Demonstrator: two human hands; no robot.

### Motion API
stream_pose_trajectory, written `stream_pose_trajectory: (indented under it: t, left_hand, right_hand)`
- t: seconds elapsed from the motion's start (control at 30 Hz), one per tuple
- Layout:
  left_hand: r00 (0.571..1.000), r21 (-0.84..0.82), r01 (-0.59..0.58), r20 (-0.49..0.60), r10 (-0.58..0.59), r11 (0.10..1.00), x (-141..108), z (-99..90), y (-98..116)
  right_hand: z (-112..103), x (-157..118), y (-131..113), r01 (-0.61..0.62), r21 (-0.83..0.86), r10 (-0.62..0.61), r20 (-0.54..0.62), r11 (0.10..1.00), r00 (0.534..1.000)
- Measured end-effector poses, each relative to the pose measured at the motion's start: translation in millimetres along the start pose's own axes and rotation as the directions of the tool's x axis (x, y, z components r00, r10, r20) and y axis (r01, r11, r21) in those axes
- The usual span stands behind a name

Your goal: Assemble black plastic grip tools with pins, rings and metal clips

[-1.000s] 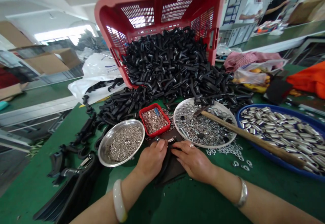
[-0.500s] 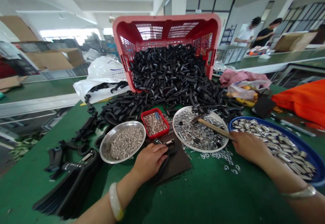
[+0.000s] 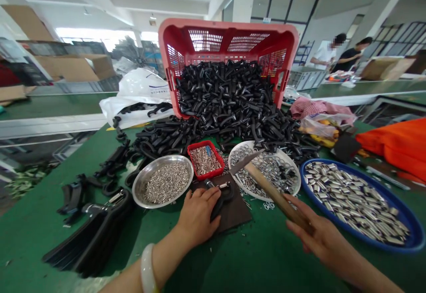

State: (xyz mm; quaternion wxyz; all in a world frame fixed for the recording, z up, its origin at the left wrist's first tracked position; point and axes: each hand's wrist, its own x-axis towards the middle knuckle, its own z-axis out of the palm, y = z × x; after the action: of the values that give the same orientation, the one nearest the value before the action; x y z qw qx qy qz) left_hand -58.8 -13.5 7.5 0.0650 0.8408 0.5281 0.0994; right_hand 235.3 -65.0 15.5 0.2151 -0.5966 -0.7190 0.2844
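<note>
My left hand point(image 3: 199, 215) is closed over a black curved handle point(image 3: 227, 194) with a small metal spring at its far end. The handle lies on a dark square pad point(image 3: 237, 215), its near part hidden beneath my fingers. In my right hand point(image 3: 317, 233) is a hammer point(image 3: 269, 189), gripped by its wooden shaft. The hammer's head is raised over the left part of a white dish point(image 3: 297, 189) of small metal rings and links. Just beyond my left hand are a red tray point(image 3: 222, 169) of pins and a steel bowl point(image 3: 138, 199) of tiny metal pieces.
A red basket point(image 3: 229, 26) lies tipped at the back, black handles spilling out. To the right stands a blue tray point(image 3: 417, 235) of metal cylinders, with orange cloth point(image 3: 396, 144) behind. Black parts point(image 3: 96, 240) lie at left. Two people work in the far right background.
My right hand has lifted the hammer from the white dish and brought it nearer and slightly left. My left hand stays on the black handle, its thumb now lower. The view has shifted slightly.
</note>
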Motion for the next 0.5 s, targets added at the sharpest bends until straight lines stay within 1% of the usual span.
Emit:
stream_pose_trajectory:
  t: [0.03, 0.1, 0.17, 0.23, 0.27, 0.33, 0.4, 0.43, 0.47, 0.5]
  left_hand:
    - [1.0, -0.008, -0.007, 0.016, 0.007, 1.0, 0.7, -0.2, -0.9]
    - [0.999, -0.019, -0.028, 0.035, 0.029, 0.999, 1.8, -1.7, -3.4]
    - [0.998, -0.026, -0.042, 0.041, 0.043, 0.999, 2.2, -4.1, -5.5]
    - [0.998, -0.037, -0.043, 0.049, 0.045, 0.998, 2.1, -6.5, -6.7]
    - [0.997, -0.045, -0.043, 0.057, 0.045, 0.998, 2.0, -7.5, -7.0]
    - [0.996, -0.059, -0.042, 0.075, 0.046, 0.997, 2.1, -8.9, -7.5]
    - [0.994, -0.066, -0.038, 0.095, 0.044, 0.997, 2.6, -9.6, -8.0]
    - [0.993, -0.068, -0.036, 0.105, 0.043, 0.997, 2.8, -9.7, -8.3]
    - [0.993, -0.07, -0.033, 0.113, 0.041, 0.997, 3.0, -9.6, -8.7]
    - [0.992, -0.073, -0.033, 0.119, 0.041, 0.997, 3.2, -9.4, -9.1]
  right_hand:
    - [3.9, -1.8, -0.6, 0.073, -0.13, -0.08, -0.049, 0.989, 0.996]
    - [7.8, -1.5, 1.4, 0.165, -0.354, -0.214, -0.103, 0.92, 0.971]
    - [6.8, 1.8, 1.8, 0.184, -0.472, -0.256, -0.093, 0.862, 0.962]
    - [2.6, 5.3, -3.5, 0.203, -0.508, -0.272, -0.066, 0.837, 0.96]
    - [0.1, 6.4, -7.9, 0.212, -0.512, -0.289, -0.075, 0.832, 0.954]
    - [-3.8, 7.0, -17.1, 0.21, -0.523, -0.332, -0.151, 0.826, 0.931]
    - [-5.5, 6.3, -22.5, 0.189, -0.566, -0.381, -0.244, 0.803, 0.892]
    - [-5.9, 6.0, -23.2, 0.19, -0.595, -0.405, -0.25, 0.781, 0.879]
    - [-6.3, 5.9, -22.9, 0.204, -0.622, -0.421, -0.224, 0.756, 0.879]
    - [-7.1, 6.0, -22.3, 0.229, -0.638, -0.424, -0.17, 0.735, 0.889]
